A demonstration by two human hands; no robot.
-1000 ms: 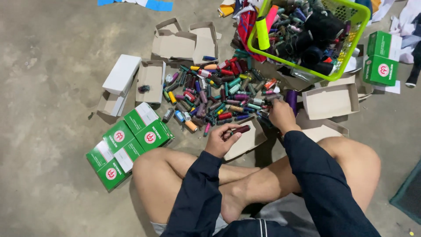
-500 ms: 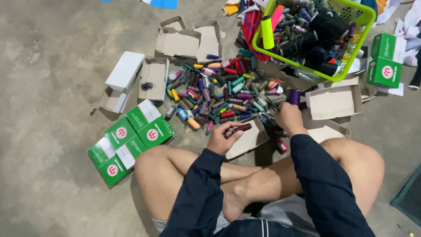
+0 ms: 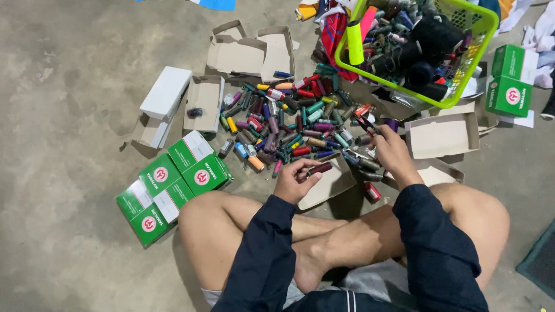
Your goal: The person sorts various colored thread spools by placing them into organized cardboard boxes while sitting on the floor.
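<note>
— Much sorted already?
— Hardly; left hand (image 3: 296, 180) closed around dark red spool (image 3: 321, 168); right hand (image 3: 388, 151) pinching red spool (image 3: 365, 123) over pile (image 3: 289, 124); open box (image 3: 329, 182) empty.

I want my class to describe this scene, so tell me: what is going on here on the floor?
A person sits cross-legged on a concrete floor before a heap of coloured thread spools. The left hand holds a dark red spool in its fingers; the right hand reaches into the heap's right edge, touching spools there. Open cardboard boxes lie around, closed green boxes sit to the left, and a green basket of spools stands beyond.
</note>
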